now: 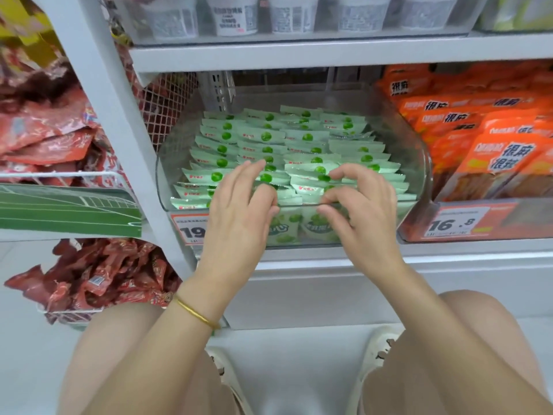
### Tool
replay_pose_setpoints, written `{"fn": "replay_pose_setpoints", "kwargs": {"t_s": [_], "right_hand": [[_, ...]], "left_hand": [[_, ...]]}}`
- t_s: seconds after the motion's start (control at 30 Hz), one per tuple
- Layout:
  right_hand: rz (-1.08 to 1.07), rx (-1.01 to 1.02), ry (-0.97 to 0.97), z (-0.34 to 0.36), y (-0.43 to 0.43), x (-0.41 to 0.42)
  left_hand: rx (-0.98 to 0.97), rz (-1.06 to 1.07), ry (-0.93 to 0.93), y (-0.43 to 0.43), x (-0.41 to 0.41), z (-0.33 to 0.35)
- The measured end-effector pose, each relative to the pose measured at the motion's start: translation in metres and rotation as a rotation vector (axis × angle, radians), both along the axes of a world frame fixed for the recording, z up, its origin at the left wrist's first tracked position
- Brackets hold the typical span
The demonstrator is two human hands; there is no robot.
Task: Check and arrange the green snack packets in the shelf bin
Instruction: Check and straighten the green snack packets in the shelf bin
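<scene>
**Both hands at the front of the packet bin**

Head view: the green snack packets (pixel 287 139) are seen lying in overlapping rows inside a clear bin (pixel 420 163), which is set on the middle shelf (pixel 299 56) between a mesh divider (pixel 167 109) on the left and orange packets (pixel 478 130) on the right; a few more green packets are stood upright behind the bin's front wall. The left hand (pixel 239 211) is held over the front rows, two fingers stretched onto the packets and the others bent down near the front rim; whether a packet is pinched cannot be told. The right hand (pixel 359 211) is placed just beside it, its fingers curled with the tips on the front packets; a grasp cannot be confirmed here either. A gold bracelet (pixel 194 310) is worn on the left wrist. A price tag (pixel 452 224) is fixed below the orange packets; red packets (pixel 45 130) are heaped in wire baskets at the far left; white cups (pixel 233 16) are lined up on the shelf above.
</scene>
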State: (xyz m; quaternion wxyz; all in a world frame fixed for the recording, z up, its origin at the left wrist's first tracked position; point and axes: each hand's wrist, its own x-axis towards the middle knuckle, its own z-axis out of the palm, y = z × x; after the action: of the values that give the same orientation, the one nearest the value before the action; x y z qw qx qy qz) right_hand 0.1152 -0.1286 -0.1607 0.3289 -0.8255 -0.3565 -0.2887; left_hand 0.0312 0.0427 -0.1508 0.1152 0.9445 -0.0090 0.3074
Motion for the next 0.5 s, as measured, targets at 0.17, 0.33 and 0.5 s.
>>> {"fn": "replay_pose_setpoints", "kwargs": {"t_s": [0.17,0.33,0.5], "right_hand": [[-0.004,0.014,0.021,0.002,0.0,-0.002],[-0.002,0.046,0.002,0.013,-0.003,0.0],[0.02,-0.024,0.057,0.006,-0.015,-0.012]], "left_hand": [[-0.01,0.007,-0.012,-0.003,-0.001,0.002],[-0.001,0.015,-0.057,-0.006,0.002,0.01],[0.005,-0.01,-0.047,-0.015,-0.011,-0.002]]}}
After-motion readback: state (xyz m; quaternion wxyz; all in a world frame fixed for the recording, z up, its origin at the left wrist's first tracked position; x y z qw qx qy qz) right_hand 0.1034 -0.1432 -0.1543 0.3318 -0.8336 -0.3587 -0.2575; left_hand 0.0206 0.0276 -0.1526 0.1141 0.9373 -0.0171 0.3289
